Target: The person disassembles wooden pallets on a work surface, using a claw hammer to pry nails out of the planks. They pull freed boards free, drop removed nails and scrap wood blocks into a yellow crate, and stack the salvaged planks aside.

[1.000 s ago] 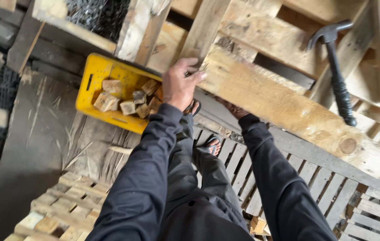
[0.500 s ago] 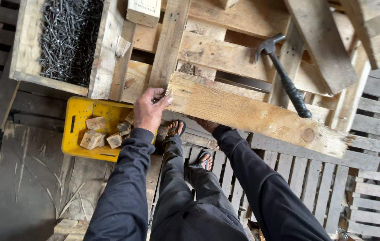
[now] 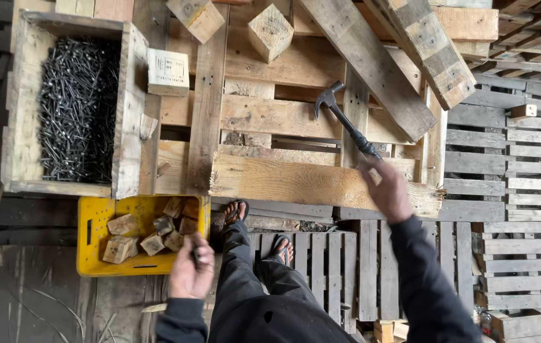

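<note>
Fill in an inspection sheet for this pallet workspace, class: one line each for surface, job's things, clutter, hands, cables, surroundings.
Surface: wooden pallet, with a plank lying along its near edge.
Job's things: hammer lying on the pallet; wooden box of nails.
Clutter: yellow crate of wood blocks; loose block; boards.
Hands: left hand closed beside the crate; right hand blurred at the hammer handle.
Cables: nothing seen.
Surroundings: grey pallets.

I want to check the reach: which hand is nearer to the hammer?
Right. The right hand is at the lower end of the hammer handle, whereas the left hand is far from it, beside the yellow crate of wood blocks.
</note>
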A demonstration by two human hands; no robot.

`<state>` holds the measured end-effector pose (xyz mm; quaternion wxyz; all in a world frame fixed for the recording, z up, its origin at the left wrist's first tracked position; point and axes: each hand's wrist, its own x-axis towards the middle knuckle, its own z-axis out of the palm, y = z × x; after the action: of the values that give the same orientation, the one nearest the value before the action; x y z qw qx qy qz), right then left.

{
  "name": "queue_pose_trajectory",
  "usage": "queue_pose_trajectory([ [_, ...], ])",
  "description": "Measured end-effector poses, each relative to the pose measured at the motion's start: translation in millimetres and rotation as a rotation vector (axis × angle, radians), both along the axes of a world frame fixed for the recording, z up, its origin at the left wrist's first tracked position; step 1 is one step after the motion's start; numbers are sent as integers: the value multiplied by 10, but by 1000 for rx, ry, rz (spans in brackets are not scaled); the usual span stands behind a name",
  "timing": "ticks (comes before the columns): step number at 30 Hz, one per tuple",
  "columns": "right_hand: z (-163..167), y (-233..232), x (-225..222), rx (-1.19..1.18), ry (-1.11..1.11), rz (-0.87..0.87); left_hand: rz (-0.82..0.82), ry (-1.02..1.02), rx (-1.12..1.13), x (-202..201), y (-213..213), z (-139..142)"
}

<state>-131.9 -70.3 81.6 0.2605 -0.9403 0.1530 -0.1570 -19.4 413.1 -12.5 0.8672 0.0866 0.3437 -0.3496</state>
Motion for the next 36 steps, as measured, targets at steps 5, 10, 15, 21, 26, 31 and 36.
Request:
queue_pose_trajectory([
  [5, -404, -874, 409, -258, 628, -84, -182, -114, 98, 86, -424, 487],
  [10, -665, -1016, 498, -114, 963, -198, -211, -283, 70, 567, -663, 881],
  [15, -683, -1125, 564, -134, 873, -303, -205, -384, 36, 911, -757, 844],
  [21, -232, -871, 578, -214, 717, -315, -172, -377, -17, 1047, -777, 619],
  [26, 255, 388, 315, 550, 478, -264, -99, -564, 20, 1117, -712, 614],
  [31, 185, 2002, -162, 1223, 179, -260, -209, -919, 452, 1265, -717, 756],
  [36, 144, 2415, -375, 1299, 239, -325, -99, -1246, 762, 1282, -873, 773],
])
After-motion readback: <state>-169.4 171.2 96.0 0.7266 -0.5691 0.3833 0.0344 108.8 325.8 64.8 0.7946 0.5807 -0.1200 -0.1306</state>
